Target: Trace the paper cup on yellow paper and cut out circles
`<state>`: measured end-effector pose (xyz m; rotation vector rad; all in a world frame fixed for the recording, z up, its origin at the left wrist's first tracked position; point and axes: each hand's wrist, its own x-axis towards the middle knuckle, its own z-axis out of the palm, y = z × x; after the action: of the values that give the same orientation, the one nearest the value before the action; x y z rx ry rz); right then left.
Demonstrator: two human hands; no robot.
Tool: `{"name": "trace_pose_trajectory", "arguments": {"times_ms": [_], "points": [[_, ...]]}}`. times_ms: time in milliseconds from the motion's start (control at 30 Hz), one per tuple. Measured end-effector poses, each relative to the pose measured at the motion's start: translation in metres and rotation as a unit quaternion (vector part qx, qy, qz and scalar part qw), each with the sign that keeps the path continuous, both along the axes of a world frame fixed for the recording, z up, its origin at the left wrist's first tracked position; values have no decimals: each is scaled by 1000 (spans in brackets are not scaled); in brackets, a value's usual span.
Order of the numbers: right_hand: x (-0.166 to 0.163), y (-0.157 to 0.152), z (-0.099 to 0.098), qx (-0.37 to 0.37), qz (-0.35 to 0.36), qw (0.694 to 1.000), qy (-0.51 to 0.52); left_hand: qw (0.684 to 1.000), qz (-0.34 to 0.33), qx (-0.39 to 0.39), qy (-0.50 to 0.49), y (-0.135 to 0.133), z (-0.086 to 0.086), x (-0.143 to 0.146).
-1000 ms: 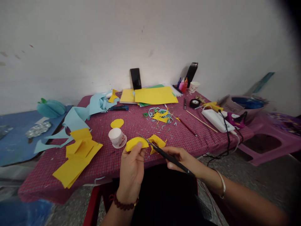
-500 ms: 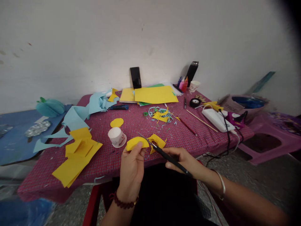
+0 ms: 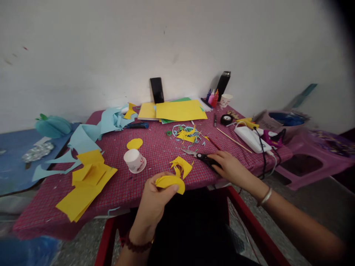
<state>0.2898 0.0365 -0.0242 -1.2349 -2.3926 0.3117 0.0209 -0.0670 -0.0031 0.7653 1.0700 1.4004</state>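
Near the table's front edge, my left hand [image 3: 155,201] pinches a folded, round-edged piece of yellow paper [image 3: 179,181] between thumb and fingers. My right hand [image 3: 231,166] lies low over the table with its fingers around the black handles of the scissors [image 3: 203,156]. The blades point left and are slightly apart. Just beyond the held paper lies a yellow paper scrap [image 3: 187,167] with a torn-looking cut edge. An upside-down paper cup [image 3: 132,158] stands left of it, and a yellow paper disc [image 3: 135,143] lies behind the cup.
Yellow sheets [image 3: 80,199] and light blue paper [image 3: 83,138] spread over the left side. Thin paper trimmings [image 3: 191,135] lie mid-table. A phone [image 3: 157,90] leans on the wall behind stacked paper [image 3: 181,111]. A white power strip [image 3: 249,138] with cables sits at the right.
My right hand has carried the scissors away from the paper, rightward and down onto the table. My left hand has turned and drawn the yellow paper closer, slightly to the right.
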Motion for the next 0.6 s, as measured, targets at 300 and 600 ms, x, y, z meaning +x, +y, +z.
{"name": "trace_pose_trajectory", "arguments": {"times_ms": [300, 600], "points": [[-85, -49, 66, -186, 217, 939, 193, 968, -115, 39, 220, -2, 17, 5], [-112, -43, 35, -344, 132, 876, 311, 973, -41, 49, 220, -4, 3, -1]]}}
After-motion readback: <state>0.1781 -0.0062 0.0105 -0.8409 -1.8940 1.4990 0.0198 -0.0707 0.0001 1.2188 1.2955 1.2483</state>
